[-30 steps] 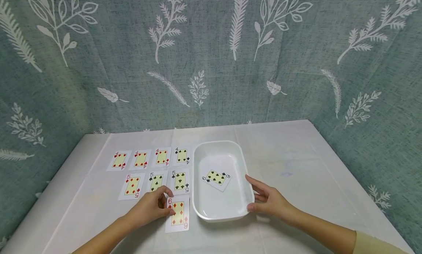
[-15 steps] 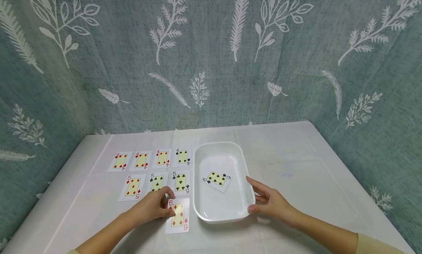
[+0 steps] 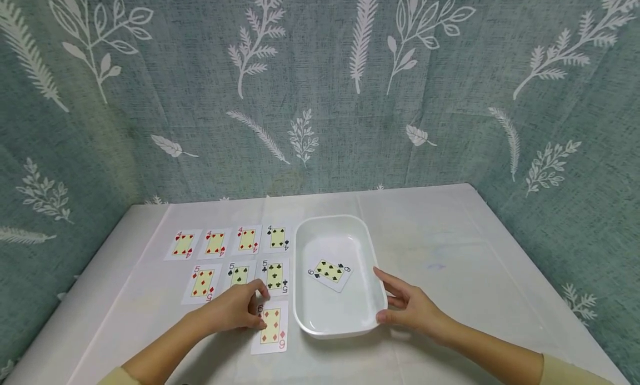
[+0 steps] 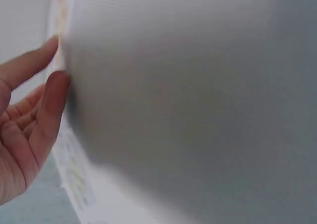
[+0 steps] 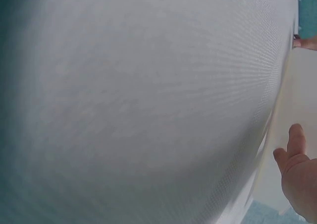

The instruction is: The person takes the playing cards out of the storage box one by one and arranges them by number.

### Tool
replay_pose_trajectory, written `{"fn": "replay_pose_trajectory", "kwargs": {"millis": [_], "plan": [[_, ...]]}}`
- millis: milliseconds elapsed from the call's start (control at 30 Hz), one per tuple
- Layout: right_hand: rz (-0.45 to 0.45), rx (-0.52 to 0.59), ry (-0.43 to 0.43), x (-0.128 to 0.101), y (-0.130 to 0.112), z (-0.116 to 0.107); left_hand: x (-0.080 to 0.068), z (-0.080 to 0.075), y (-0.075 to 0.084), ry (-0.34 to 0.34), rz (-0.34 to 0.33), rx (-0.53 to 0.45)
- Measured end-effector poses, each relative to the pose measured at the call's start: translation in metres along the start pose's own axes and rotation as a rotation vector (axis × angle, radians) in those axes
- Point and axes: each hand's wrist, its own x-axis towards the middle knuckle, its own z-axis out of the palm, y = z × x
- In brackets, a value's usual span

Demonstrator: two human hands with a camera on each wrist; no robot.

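In the head view my left hand (image 3: 232, 310) is at a six of diamonds (image 3: 270, 332) lying face up. Its thumb tip is on the card's left part, and the bent index finger is at the upper edge, just below a five of clubs (image 3: 275, 276). The left wrist view shows the thumb and index tips apart, close to the tabletop. A white rectangular tray (image 3: 337, 318) stands to the right, with a six of spades (image 3: 328, 274) lying askew inside. My right hand (image 3: 415, 304) touches the tray's right side with thumb and fingers spread.
Several fours, such as the four of spades (image 3: 277, 239), form a row at the back left. Nearer are the five of diamonds (image 3: 202, 283) and the five of spades (image 3: 239, 274), partly covered by my left hand. Patterned green cloth (image 3: 320, 135) hangs behind the white-covered table (image 3: 450, 235).
My left index finger has shifted slightly up and right near the six of diamonds' upper edge. The card, the tray and my right hand stay about where they were.
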Motion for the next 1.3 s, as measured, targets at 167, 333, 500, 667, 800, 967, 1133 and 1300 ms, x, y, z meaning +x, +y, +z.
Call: {"fn": "replay_pose_trajectory", "kwargs": {"millis": [167,333,500,667,800,967,1133,1300], "plan": [[0.004,0.002,-0.003,0.001,0.002,0.0,-0.001,-0.011,0.014,-0.013,0.037,-0.007],[0.022,-0.002,0.006,0.001,0.002,0.0,0.001,-0.025,0.026,-0.017,0.084,-0.007],[0.031,-0.011,0.013,0.001,0.002,0.0,0.006,-0.034,0.036,-0.024,0.12,0.013],[0.026,-0.006,0.012,0.0,0.001,0.001,0.014,-0.042,0.046,0.009,0.166,0.052],[0.014,-0.004,0.007,0.0,0.001,0.001,0.02,-0.048,0.054,0.026,0.181,0.082],[0.02,-0.004,0.007,0.001,0.002,0.001,0.029,-0.054,0.064,0.009,0.197,0.101],[0.04,0.002,0.011,0.001,0.002,0.0,0.04,-0.053,0.07,-0.02,0.184,0.101],[0.039,0.004,0.008,0.0,0.001,0.0,0.051,-0.05,0.078,-0.049,0.197,0.144]]}}
